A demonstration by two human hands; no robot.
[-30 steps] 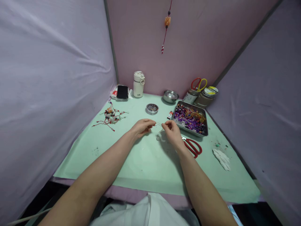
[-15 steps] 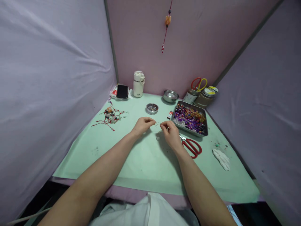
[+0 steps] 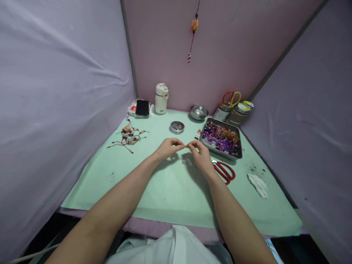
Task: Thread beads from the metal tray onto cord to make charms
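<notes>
Over the middle of the green table, my left hand point(image 3: 171, 147) and my right hand point(image 3: 200, 154) pinch a thin cord point(image 3: 186, 146) between their fingertips, which almost meet. The cord looks yellowish and is mostly hidden by the fingers. Below the hands, a small clear piece point(image 3: 183, 161) lies on the cloth. Red-handled scissors point(image 3: 226, 172) rest beside my right wrist, their blades partly hidden. A metal tray point(image 3: 239, 159) of purple beads and orange cords is to the right. Past my fingertips sits a small round dish point(image 3: 177, 127) of tiny parts.
Beaded cords point(image 3: 130, 136) lie left. Behind stand a white bottle point(image 3: 161, 99), a phone point(image 3: 142, 107), a metal bowl point(image 3: 198, 112) and jars point(image 3: 238, 114). A crumpled white cloth point(image 3: 257, 185) lies right. A beaded string point(image 3: 194, 25) hangs against the back wall.
My hands have come closer together, with my left hand moving slightly right. The loop of thin cord seen between them earlier is now mostly hidden.
</notes>
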